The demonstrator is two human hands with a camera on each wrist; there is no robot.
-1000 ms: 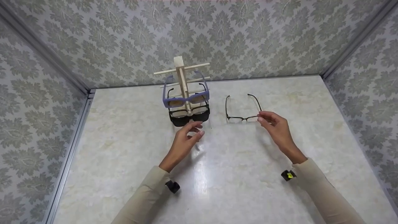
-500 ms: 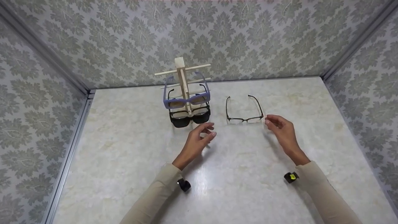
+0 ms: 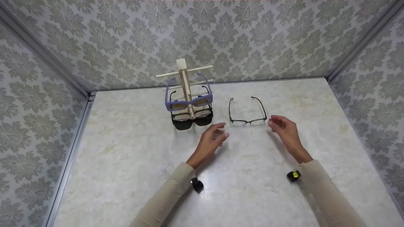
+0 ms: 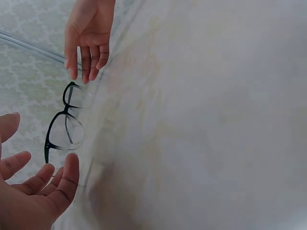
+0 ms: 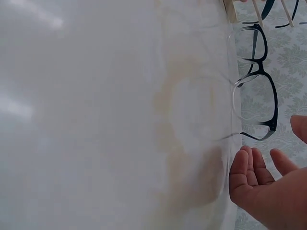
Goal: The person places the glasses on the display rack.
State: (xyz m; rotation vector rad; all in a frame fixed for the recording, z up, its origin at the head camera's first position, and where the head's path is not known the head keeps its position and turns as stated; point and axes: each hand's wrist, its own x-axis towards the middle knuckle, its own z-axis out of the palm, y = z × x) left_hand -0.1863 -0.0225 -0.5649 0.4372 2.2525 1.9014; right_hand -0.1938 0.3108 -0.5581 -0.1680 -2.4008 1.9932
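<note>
A pair of eyeglasses [image 3: 248,121] with a dark upper frame and clear lenses stands on the table, its temples unfolded toward the back wall. My right hand [image 3: 286,131] is just right of the frame's corner, fingers relaxed and slightly bent, holding nothing. On the other side, my left hand [image 3: 210,139] is near the glasses' front left corner, thumb and fingers apart, also holding nothing. In the left wrist view the eyeglasses [image 4: 67,115] show between both hands. The right wrist view has the frame [image 5: 268,86] just beyond my right fingertips [image 5: 245,152].
Left of the eyeglasses stands a wooden display rack [image 3: 182,65] with crossbars. It bears purple sunglasses [image 3: 189,102], and below them black-framed glasses [image 3: 208,110] and dark sunglasses [image 3: 184,125]. The pale marbled table [image 3: 126,142] meets patterned walls [image 3: 221,37].
My right hand has let go of the eyeglasses' right corner and drawn slightly to the right. My left hand has moved right, from in front of the rack toward the eyeglasses.
</note>
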